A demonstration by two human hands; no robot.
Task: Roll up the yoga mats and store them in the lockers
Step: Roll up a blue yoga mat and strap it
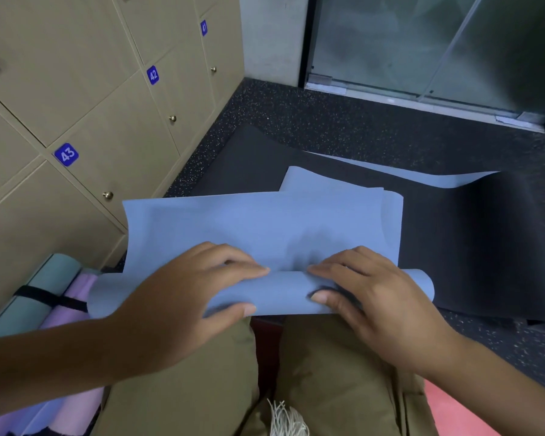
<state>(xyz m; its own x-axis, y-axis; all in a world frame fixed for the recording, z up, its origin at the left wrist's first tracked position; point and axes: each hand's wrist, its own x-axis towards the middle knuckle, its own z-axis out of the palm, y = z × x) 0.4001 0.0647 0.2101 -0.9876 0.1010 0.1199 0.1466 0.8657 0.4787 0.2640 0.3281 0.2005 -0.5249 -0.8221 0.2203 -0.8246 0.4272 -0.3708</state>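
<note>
Your left hand (pixel 202 284) and right hand (pixel 368 291) both grasp the started roll of the blue mat (pixel 265 228) at the lower centre of the frame, fingers curled over the top and thumbs tucked under the near edge. You hold it this way, it seems, to keep the first turns tight so the roll does not spring loose. The rest of the blue mat lies ahead of your hands toward the middle of the frame, bunched in loose folds rather than flat, resting on a black mat (pixel 453 247) spread over the speckled floor (pixel 296 108).

At the lower left, already rolled mats lie beside your knee: a green roll (pixel 41 297) bound with a black strap (pixel 44 295) and a purple roll (pixel 76 303) touching it. The lockers (pixel 114 143) fill the upper left, numbered 41 to 43; every door in view is closed, so you cannot tell what is inside.
</note>
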